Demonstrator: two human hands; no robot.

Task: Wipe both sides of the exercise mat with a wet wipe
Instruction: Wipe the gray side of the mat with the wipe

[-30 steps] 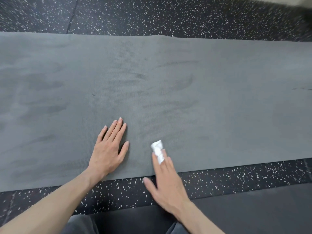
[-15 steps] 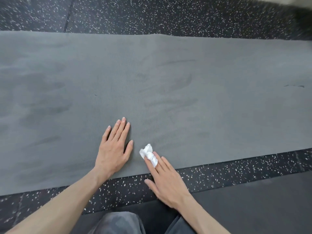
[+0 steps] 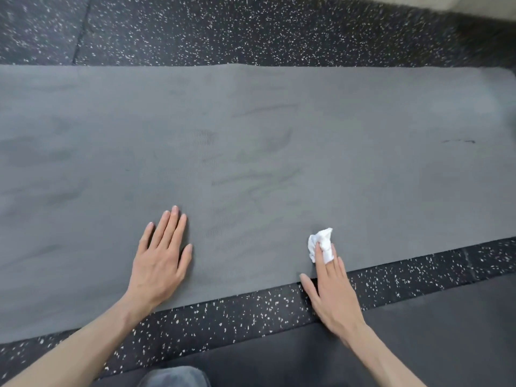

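- A grey exercise mat (image 3: 279, 135) lies flat across speckled rubber flooring (image 3: 251, 29), its upper face streaked with damp marks.
- The left hand (image 3: 162, 258) rests flat and open on the mat, bracing it.
- The right hand (image 3: 332, 289) presses a crumpled wet wipe (image 3: 321, 241) under straight fingers near the mat's near edge.
- Judgement: the first side is mid-wipe; next comes further strokes, then flipping.
- No writing is readable.

Both hands lie flat, fingers straight: left hand (image 3: 160, 263) spread, right hand (image 3: 332, 291) angled forward.
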